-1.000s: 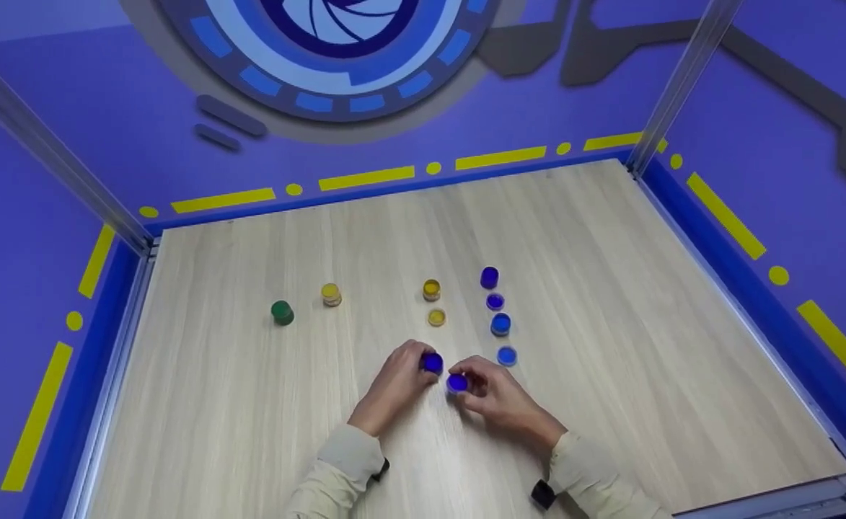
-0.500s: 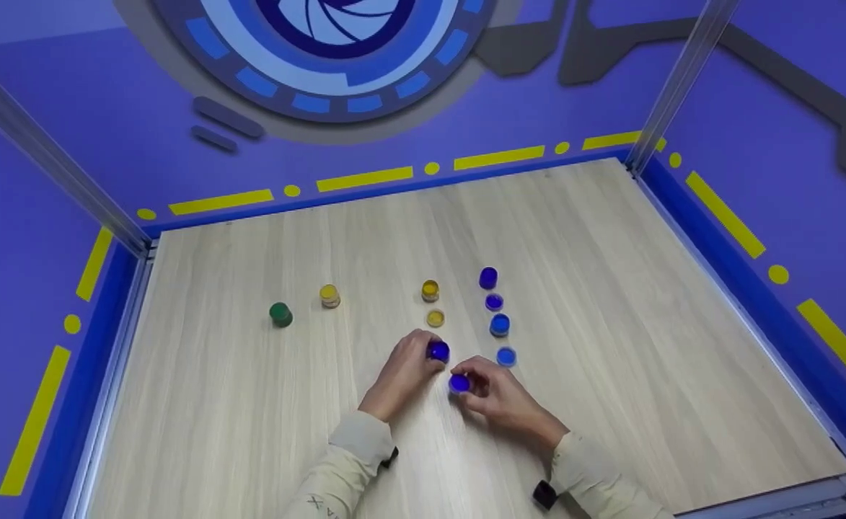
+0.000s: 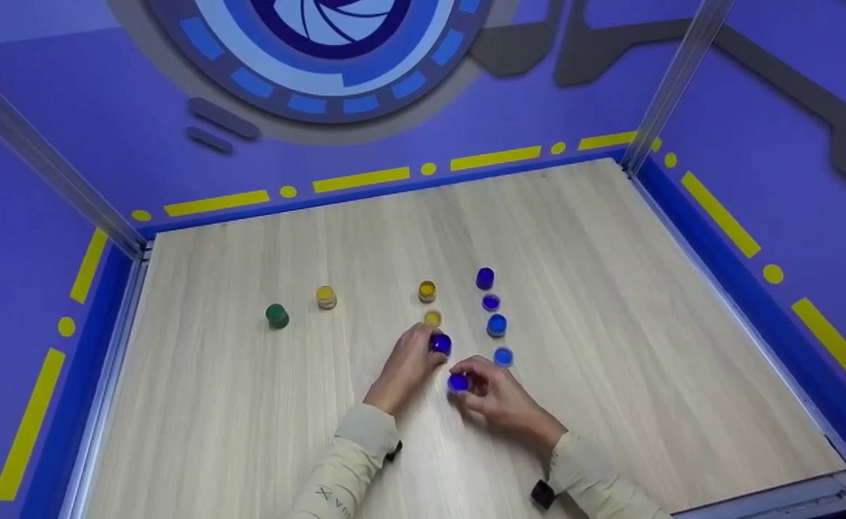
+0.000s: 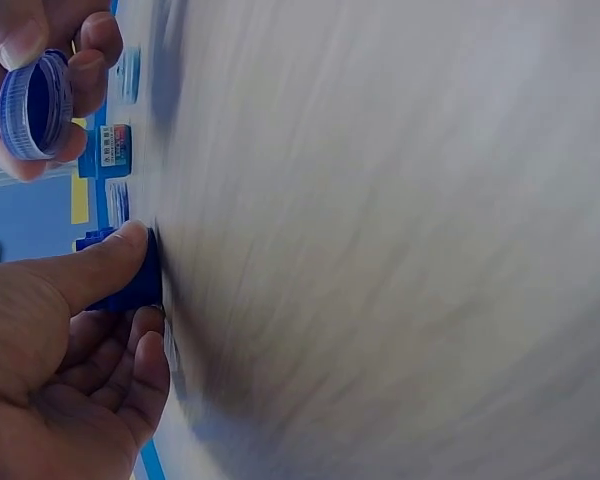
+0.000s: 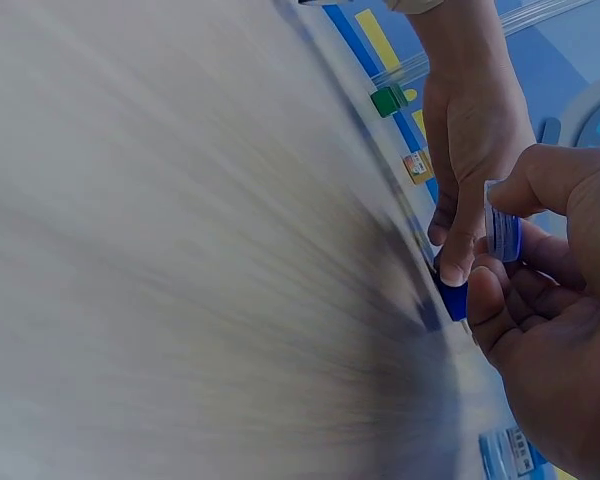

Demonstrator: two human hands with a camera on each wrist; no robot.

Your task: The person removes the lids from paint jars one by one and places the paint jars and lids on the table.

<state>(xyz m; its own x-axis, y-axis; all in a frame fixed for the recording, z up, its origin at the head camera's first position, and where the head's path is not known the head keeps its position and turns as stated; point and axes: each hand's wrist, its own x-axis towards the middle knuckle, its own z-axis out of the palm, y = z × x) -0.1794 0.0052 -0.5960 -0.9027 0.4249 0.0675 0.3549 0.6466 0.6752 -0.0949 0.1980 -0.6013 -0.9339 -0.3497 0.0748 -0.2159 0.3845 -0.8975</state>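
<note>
My left hand point(image 3: 404, 367) grips a small dark blue paint jar point(image 3: 441, 344) by its sides, near the middle of the table. In the left wrist view the jar point(image 4: 135, 285) stands upright at the tabletop, thumb on its near side. Lower right of it, my right hand point(image 3: 498, 393) pinches a round clear-rimmed lid point(image 3: 458, 383) between thumb and fingers, its blue inner face up in the head view. The right wrist view shows this lid point(image 5: 502, 225) raised off the table, apart from the jar. Just behind the left fingertips lies a yellow lid point(image 3: 433, 318).
An open yellow jar point(image 3: 427, 291) stands behind. To the right, a violet-blue jar point(image 3: 485, 278), its lid point(image 3: 491, 303), a blue jar point(image 3: 497, 326) and a blue lid point(image 3: 503, 357) form a row. Farther left are a green jar point(image 3: 277, 316) and a pale yellow jar point(image 3: 327, 297).
My left hand has carried the dark blue jar away from me and slightly right, up near the yellow lid. The right hand with its lid has stayed almost still.
</note>
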